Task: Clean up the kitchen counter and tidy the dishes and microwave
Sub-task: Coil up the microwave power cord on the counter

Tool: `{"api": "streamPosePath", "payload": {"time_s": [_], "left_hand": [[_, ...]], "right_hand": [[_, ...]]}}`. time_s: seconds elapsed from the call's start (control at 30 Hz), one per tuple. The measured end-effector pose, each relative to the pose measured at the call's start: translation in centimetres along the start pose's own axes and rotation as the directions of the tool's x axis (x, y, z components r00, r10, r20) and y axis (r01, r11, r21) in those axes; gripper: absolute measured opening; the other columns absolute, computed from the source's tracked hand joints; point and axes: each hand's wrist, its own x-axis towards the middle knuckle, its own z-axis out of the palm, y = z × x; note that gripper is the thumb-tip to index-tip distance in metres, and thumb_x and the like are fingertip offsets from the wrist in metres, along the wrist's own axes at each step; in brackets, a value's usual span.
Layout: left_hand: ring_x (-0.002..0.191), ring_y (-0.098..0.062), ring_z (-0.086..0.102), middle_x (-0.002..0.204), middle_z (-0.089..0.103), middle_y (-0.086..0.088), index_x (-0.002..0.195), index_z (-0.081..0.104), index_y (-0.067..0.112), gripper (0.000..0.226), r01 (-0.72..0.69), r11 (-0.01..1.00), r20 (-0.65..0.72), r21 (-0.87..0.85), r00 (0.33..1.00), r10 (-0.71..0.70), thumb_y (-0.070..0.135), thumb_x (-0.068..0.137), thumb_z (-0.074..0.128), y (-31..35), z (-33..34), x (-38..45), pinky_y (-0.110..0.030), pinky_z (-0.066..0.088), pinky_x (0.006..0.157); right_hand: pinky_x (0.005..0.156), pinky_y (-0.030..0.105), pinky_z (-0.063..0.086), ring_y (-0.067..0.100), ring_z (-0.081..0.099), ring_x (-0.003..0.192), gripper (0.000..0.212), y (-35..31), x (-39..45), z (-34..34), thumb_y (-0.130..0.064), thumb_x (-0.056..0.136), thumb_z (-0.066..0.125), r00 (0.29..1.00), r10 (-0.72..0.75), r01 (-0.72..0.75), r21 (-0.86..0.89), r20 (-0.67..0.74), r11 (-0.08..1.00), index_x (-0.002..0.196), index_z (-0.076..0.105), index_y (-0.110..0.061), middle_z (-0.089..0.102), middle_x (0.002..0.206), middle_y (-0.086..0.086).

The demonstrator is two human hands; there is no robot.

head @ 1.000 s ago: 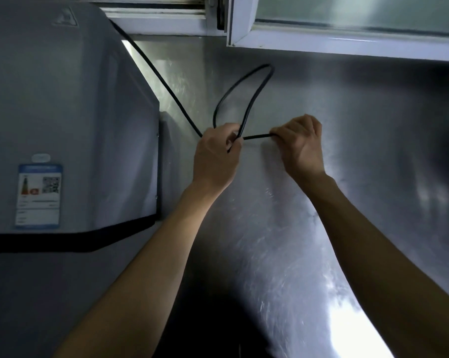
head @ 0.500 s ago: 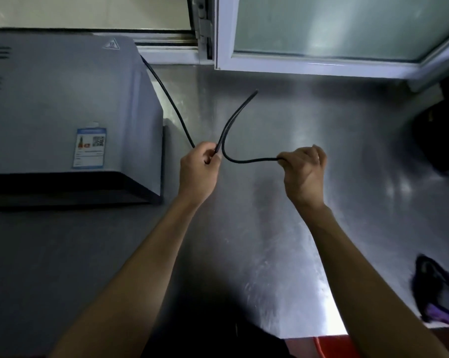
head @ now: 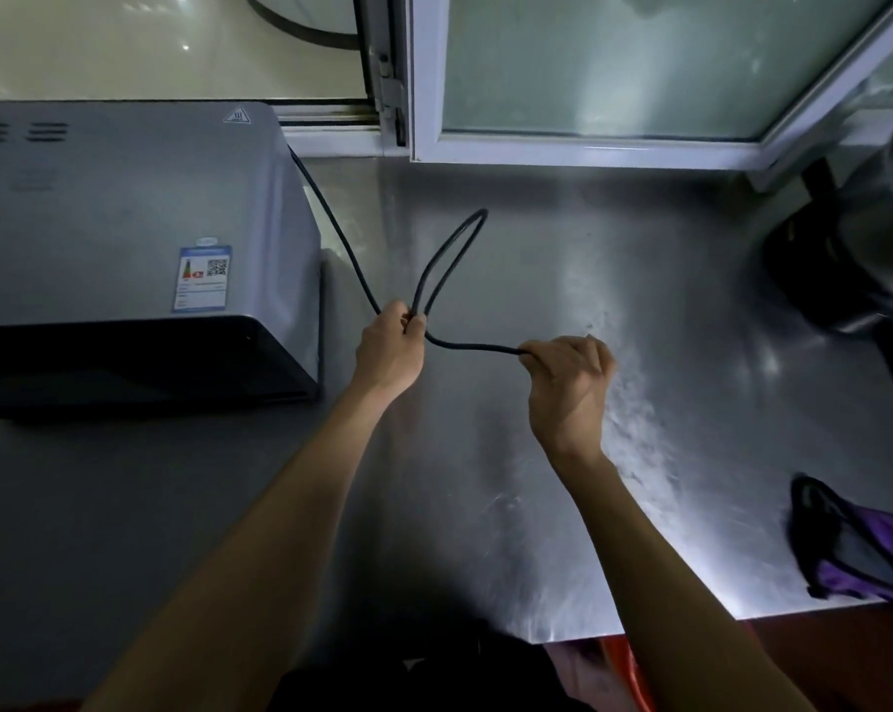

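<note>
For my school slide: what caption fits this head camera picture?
Both hands, left and right, fold the microwave cord into a loop.

The power cord [head: 346, 238] is black along its whole visible length, and the microwave [head: 126, 223] has a plain grey casing with a black front edge. A label [head: 201, 278] on the casing is white with a blue border, a black QR pattern and a small red-and-green graphic. The counter [head: 536, 454] is bare silver steel with a brushed, streaked sheen, the window frame [head: 588, 151] is white, and the cloth [head: 865, 552] at the counter's right edge is purple and black.
</note>
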Motion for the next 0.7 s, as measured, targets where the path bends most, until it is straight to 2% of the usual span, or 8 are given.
{"api": "streamPosePath", "payload": {"time_s": [0.1,0.23,0.3,0.4,0.47,0.53,0.6,0.7], "left_hand": [[0.092,-0.019,0.058,0.103,0.062,-0.001,0.11,0.057,0.011,0.028,0.025,0.998,0.028,-0.05,0.999,-0.024,0.034,0.105,0.042,0.5,-0.1,0.0,-0.033,0.045,0.077],[0.094,-0.011,0.06,0.109,0.063,0.005,0.123,0.054,0.016,0.026,0.033,0.973,-0.065,-0.227,0.997,-0.049,0.028,0.1,0.058,0.3,-0.3,0.2,-0.024,0.044,0.079],[0.096,-0.01,0.064,0.107,0.067,0.006,0.122,0.056,0.018,0.029,0.033,0.955,-0.088,-0.295,0.994,-0.062,0.027,0.096,0.063,0.1,-0.7,0.3,-0.024,0.048,0.083],[0.097,-0.013,0.068,0.099,0.072,0.001,0.112,0.067,0.013,0.024,0.001,0.953,-0.104,-0.304,0.994,-0.034,0.028,0.093,0.065,0.0,-1.4,0.7,-0.026,0.051,0.089],[0.091,-0.008,0.069,0.096,0.074,-0.002,0.109,0.071,0.009,0.023,-0.025,0.945,-0.125,-0.326,0.992,-0.017,0.025,0.094,0.065,0.3,-2.0,0.7,-0.015,0.05,0.085],[0.078,-0.003,0.068,0.085,0.074,-0.001,0.108,0.072,0.006,0.019,-0.047,0.926,-0.142,-0.374,0.99,-0.007,0.018,0.094,0.065,0.8,-2.6,0.5,-0.005,0.047,0.074],[0.076,-0.007,0.07,0.078,0.073,0.0,0.112,0.07,0.004,0.022,-0.075,0.915,-0.159,-0.396,0.987,0.011,0.015,0.094,0.066,1.3,-3.0,0.5,-0.006,0.049,0.075],[0.075,-0.017,0.072,0.081,0.073,-0.002,0.116,0.069,0.005,0.024,-0.127,0.899,-0.185,-0.42,0.981,0.052,0.012,0.094,0.067,2.2,-3.6,0.2,-0.019,0.056,0.082]], "right_hand": [[0.091,0.034,0.032,0.023,0.059,0.085,0.006,-0.8,-0.5,-0.1,-0.011,0.088,0.072,1.0,0.016,-0.016,0.027,-0.017,1.0,0.086,0.076,-0.015,0.069,0.074,-0.004],[0.093,0.029,0.028,0.022,0.059,0.088,0.006,-1.3,-1.0,0.2,-0.014,0.089,0.072,0.999,-0.001,0.0,0.025,0.034,1.0,0.091,0.077,-0.015,0.072,0.079,-0.004],[0.093,0.031,0.029,0.022,0.059,0.087,0.007,-1.2,-1.1,0.4,-0.016,0.089,0.072,0.998,-0.018,0.017,0.022,0.066,1.0,0.092,0.078,-0.016,0.073,0.079,-0.005],[0.093,0.037,0.034,0.022,0.058,0.086,0.007,-1.1,-1.1,1.0,-0.018,0.089,0.071,0.993,-0.026,0.024,0.021,0.118,0.999,0.092,0.077,-0.018,0.072,0.078,-0.006],[0.092,0.038,0.035,0.022,0.057,0.086,0.008,-0.9,-1.1,1.5,-0.019,0.09,0.07,0.987,-0.022,0.018,0.026,0.161,0.999,0.094,0.077,-0.019,0.071,0.078,-0.006],[0.09,0.039,0.036,0.023,0.058,0.085,0.01,-0.8,-0.9,2.0,-0.021,0.09,0.069,0.98,-0.027,0.023,0.026,0.197,0.999,0.096,0.077,-0.02,0.071,0.078,-0.005],[0.088,0.04,0.038,0.024,0.059,0.085,0.01,-0.7,-0.8,2.3,-0.021,0.091,0.067,0.971,-0.047,0.041,0.031,0.236,0.999,0.096,0.076,-0.02,0.07,0.078,-0.004],[0.086,0.04,0.041,0.027,0.062,0.086,0.013,-0.9,-0.5,2.6,-0.019,0.091,0.066,0.957,-0.078,0.061,0.067,0.28,0.996,0.098,0.076,-0.017,0.073,0.084,-0.001]]}}
